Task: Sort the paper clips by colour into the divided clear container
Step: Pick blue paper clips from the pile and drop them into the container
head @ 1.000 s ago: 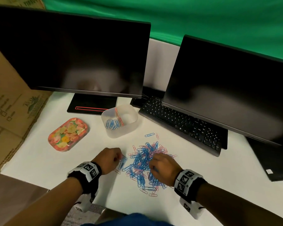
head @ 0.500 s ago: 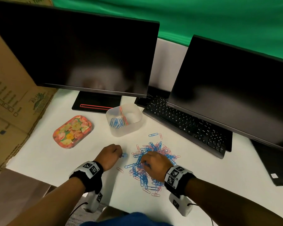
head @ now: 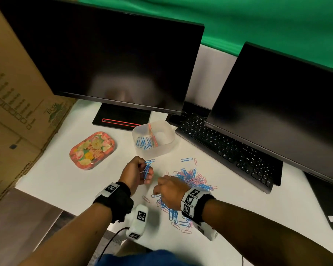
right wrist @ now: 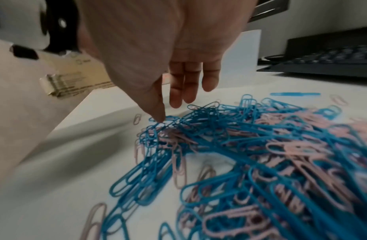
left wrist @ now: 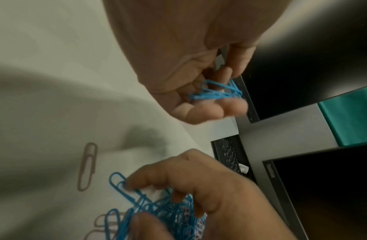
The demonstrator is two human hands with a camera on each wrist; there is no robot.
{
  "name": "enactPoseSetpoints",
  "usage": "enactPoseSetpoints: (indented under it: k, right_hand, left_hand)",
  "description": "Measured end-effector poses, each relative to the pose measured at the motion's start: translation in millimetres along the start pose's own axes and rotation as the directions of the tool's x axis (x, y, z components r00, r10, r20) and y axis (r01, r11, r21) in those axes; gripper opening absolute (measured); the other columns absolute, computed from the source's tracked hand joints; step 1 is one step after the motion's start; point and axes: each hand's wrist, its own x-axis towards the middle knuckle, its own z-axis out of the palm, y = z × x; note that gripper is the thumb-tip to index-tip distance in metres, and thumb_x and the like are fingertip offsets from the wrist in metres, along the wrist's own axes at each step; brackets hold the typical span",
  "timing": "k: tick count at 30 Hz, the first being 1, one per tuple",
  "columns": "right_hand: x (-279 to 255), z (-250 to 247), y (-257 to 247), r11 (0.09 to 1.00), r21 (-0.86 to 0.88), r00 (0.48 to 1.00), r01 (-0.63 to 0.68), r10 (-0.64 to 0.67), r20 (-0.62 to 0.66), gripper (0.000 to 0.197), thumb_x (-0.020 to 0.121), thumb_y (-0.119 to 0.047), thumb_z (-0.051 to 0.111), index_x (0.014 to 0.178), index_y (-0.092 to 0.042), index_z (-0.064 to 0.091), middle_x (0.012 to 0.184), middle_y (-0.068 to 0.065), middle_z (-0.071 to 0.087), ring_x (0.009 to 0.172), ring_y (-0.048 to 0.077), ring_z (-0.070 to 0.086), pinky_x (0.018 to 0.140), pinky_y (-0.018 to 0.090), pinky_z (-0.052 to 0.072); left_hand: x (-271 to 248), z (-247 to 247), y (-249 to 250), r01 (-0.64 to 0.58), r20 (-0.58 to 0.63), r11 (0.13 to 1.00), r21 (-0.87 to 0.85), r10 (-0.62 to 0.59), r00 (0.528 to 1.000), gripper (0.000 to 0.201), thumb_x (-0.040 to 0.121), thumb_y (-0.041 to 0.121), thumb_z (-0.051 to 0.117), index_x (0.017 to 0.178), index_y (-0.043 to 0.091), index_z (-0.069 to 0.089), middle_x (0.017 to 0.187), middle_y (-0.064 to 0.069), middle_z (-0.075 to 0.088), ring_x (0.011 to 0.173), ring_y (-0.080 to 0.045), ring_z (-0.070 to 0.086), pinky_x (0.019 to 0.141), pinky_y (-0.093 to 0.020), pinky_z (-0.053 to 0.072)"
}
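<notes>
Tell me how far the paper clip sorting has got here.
Early. The divided container holds a few blue clips on one side, pink by the divider. The left hand grips a blue bunch; the right hand picks at the large mixed pile left.

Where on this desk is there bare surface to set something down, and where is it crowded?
Bare white desk lies left of the left hand, below the floral tin. Another bare stretch runs right of the clip pile, below the keyboard. It is crowded between the divided container, the pile and both hands; the right hand covers the pile's near-left part.
</notes>
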Motion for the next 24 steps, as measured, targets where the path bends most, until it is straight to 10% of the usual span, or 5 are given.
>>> enactPoseSetpoints:
  k: [9,13,18,24]
  right_hand:
    - [6.1,5.6,13.6,0.981,-0.074,0.983,0.181,-0.183,-0.023,0.013,0.071,-0.004,0.071,0.076,-0.016,0.067,0.08,0.007,0.061,0.076,0.031,0.059,0.065,0.036,0.052]
    - [-5.9,-11.5,21.1,0.982,0.179,0.996,0.062,-0.049,-0.073,0.011,0.087,-0.009,0.054,0.091,-0.011,0.064,0.092,0.007,0.064,0.088,0.026,0.057,0.08,0.035,0.048]
    - [-20.2,-20.2,31.7,0.764,0.629,0.979,-0.142,0.203,-0.025,0.023,0.086,-0.004,0.055,0.104,-0.014,0.068,0.079,-0.001,0.064,0.063,0.003,0.054,0.066,0.016,0.048]
    - [-22.6,-28.5,36.2,0.594,0.783,0.961,-0.183,0.275,0.016,0.033,0.087,0.001,0.057,0.116,-0.01,0.066,0.084,0.001,0.066,0.067,0.001,0.055,0.067,0.008,0.045]
  left_hand:
    - [1.5,-15.0,0.9,-0.079,-0.039,0.973,0.215,0.089,0.995,0.015,0.081,0.017,0.04,0.067,0.015,0.036,0.057,-0.006,0.041,0.044,-0.015,0.02,0.047,-0.024,0.018]
    - [0.8,-17.5,3.1,-0.132,0.028,0.934,0.331,0.13,0.991,0.016,0.081,0.018,0.043,0.065,0.014,0.041,0.056,-0.007,0.046,0.047,-0.016,0.026,0.049,-0.025,0.022]
    - [-1.0,-19.0,14.8,-0.195,0.068,0.892,0.407,0.183,0.981,0.024,0.083,0.015,0.045,0.059,0.015,0.047,0.06,-0.01,0.058,0.047,-0.016,0.032,0.048,-0.024,0.025]
    - [-2.3,-20.8,34.9,-0.268,0.057,0.816,0.512,0.279,0.959,0.021,0.073,0.026,0.047,0.058,0.016,0.058,0.069,-0.013,0.066,0.053,-0.018,0.039,0.051,-0.026,0.032]
